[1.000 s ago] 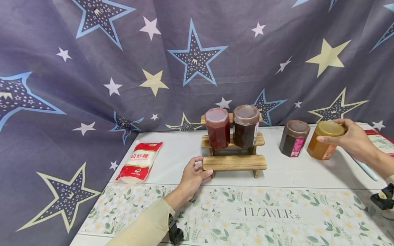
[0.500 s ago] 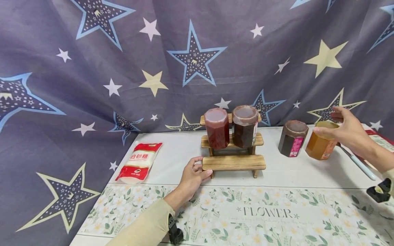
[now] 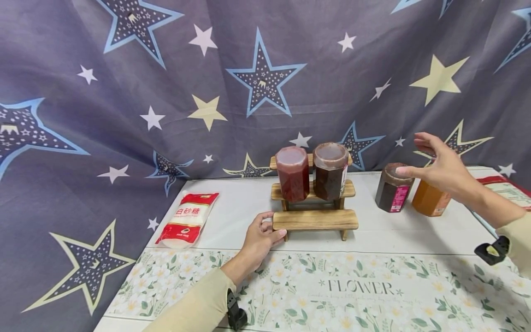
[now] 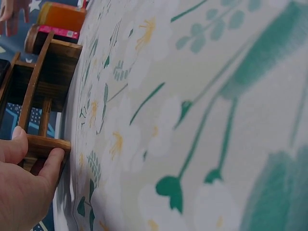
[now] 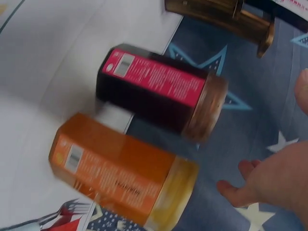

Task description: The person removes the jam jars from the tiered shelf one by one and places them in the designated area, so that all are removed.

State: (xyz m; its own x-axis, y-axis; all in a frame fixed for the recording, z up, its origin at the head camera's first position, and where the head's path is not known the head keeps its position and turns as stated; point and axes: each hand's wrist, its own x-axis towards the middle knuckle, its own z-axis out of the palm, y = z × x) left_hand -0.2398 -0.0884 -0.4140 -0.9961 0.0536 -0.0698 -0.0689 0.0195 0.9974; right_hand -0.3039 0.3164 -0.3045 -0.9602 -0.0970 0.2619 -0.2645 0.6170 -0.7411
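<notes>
"Lettering point(image 3: 188, 211) near the left hand point(image 3: 255, 237)?"

"白砂糖 on the red-and-white bag point(image 3: 182, 233) to its left, FLOWER point(image 3: 362, 287) on the cloth point(image 3: 332, 311) to its right. It pinches the front step point(image 3: 315, 219) of the wooden stand point(image 3: 349, 188)."

"And the right hand point(image 3: 445, 167)?"

"Spread wide. The dark jar point(image 3: 385, 192) with the pink label point(image 3: 399, 198) stands below its thumb point(image 3: 408, 172), the amber jar point(image 3: 429, 200) nearer its wrist; their small print point(image 5: 156, 79) is too blurred to read."

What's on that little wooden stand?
A red jar and a dark jar stand side by side on the middle step of the wooden stand. They cover part of the top step behind them, so anything hidden there can't be seen.
</notes>
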